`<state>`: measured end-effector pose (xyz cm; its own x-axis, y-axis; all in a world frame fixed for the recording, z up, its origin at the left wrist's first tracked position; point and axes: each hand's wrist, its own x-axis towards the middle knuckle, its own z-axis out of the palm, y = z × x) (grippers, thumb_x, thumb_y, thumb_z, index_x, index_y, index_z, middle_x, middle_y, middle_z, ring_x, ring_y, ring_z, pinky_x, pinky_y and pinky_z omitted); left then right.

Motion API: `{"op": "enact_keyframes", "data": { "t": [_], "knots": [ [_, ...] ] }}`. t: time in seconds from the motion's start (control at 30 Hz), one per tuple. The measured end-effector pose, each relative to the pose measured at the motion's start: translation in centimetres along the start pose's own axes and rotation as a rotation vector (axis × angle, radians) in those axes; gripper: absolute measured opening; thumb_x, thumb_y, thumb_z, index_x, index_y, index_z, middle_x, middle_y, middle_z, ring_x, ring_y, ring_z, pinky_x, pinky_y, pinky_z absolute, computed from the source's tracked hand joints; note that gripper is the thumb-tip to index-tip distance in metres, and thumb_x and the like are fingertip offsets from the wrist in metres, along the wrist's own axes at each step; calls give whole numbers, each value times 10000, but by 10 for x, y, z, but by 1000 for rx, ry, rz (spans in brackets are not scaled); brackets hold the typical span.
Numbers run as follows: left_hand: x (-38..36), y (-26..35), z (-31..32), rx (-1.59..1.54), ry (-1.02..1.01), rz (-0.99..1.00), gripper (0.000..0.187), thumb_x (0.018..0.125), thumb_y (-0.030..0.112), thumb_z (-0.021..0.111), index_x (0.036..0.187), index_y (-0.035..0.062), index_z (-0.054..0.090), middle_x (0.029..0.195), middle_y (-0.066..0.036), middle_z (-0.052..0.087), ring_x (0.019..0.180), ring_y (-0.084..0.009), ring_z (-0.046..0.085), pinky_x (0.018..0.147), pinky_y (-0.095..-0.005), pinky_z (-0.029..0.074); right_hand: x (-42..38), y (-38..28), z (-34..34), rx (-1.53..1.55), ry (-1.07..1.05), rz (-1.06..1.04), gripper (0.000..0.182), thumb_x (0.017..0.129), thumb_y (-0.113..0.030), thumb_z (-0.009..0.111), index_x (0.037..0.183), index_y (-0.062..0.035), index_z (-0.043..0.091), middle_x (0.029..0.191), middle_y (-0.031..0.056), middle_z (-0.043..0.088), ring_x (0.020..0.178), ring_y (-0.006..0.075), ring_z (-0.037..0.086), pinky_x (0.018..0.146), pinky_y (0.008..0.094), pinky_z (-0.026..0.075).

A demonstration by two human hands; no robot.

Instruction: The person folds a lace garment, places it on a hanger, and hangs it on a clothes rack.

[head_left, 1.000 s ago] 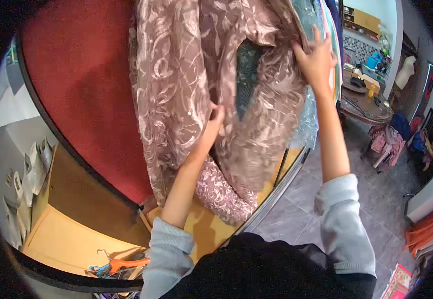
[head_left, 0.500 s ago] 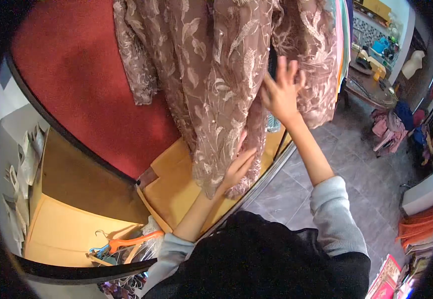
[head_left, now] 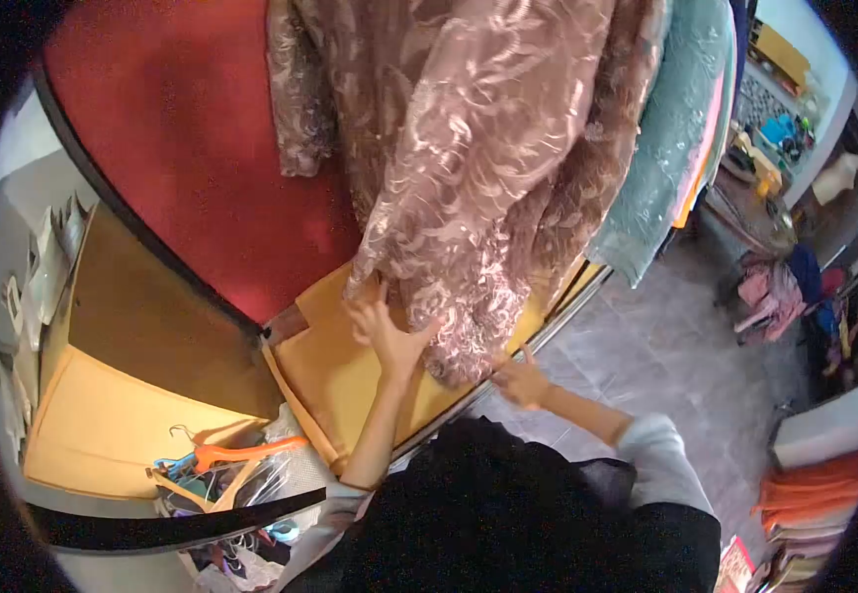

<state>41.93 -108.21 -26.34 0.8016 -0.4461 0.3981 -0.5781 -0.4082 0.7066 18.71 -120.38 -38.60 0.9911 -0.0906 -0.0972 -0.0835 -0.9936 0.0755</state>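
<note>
A mauve-brown lace dress (head_left: 508, 148) with leaf embroidery hangs in front of me, its shiny hem bunched low over a yellow wooden base. At the dress's lower left edge is my left hand (head_left: 389, 334), open, thumb spread from the fingers, some fingertips against the lace. My right hand (head_left: 522, 382) is just right of the hem's lowest part, its thumb raised apart from loosely bent fingers. Both hands show nothing held between the fingers. A sleeve-like lace piece (head_left: 302, 119) of the same fabric hangs at the left.
Teal and other coloured garments (head_left: 661, 148) hang to the right. A red panel (head_left: 192, 148) stands behind at left, above the yellow base (head_left: 335, 381). An orange hanger (head_left: 246, 453) lies among others at lower left. Pink clothes (head_left: 773, 296) are piled over the grey tiled floor (head_left: 637, 346).
My right hand has come down from high on the dress to beside its hem. My left hand has moved left to the lace edge. The dress has swung, exposing the teal garment.
</note>
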Motion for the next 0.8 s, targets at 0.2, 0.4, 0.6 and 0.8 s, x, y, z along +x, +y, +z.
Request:
{"op": "enact_keyframes", "data": {
  "t": [0.2, 0.4, 0.6, 0.8],
  "knots": [
    [-24, -16, 74, -159, -125, 175, 1001, 575, 639, 711, 1296, 3, 431, 1330, -316, 368, 1228, -503, 324, 1023, -611, 202, 24, -14, -242, -35, 772, -255, 344, 743, -265, 594, 1079, -212, 645, 1378, 21, 423, 1306, 199, 336, 1015, 565, 198],
    [-82, -74, 166, 24, -347, 231, 979, 572, 582, 744, 1323, 49, 413, 1348, -300, 355, 1258, -479, 297, 1017, -616, 211, 84, -4, -339, -101, 820, -511, 331, 703, -173, 589, 1024, -123, 650, 1358, 46, 454, 1269, 227, 405, 1013, 484, 290],
    [-78, -92, 122, 152, -498, 82, 890, 656, 428, 731, 1407, 217, 302, 1372, -256, 346, 1321, -422, 219, 1025, -624, 176, 69, 68, -340, 88, 782, 334, 490, 697, -6, 603, 1183, -43, 548, 1430, 309, 172, 1315, 428, 235, 1071, 382, 263],
    [-37, -62, 73, 165, -219, -19, 818, 657, 415, 743, 1343, 125, 405, 1452, -234, 202, 1325, -430, 193, 962, -627, 275, -2, 52, -392, 144, 805, 554, 438, 754, -95, 623, 1187, -50, 569, 1403, 242, 318, 1217, 396, 427, 996, 370, 370]
  ]
}}
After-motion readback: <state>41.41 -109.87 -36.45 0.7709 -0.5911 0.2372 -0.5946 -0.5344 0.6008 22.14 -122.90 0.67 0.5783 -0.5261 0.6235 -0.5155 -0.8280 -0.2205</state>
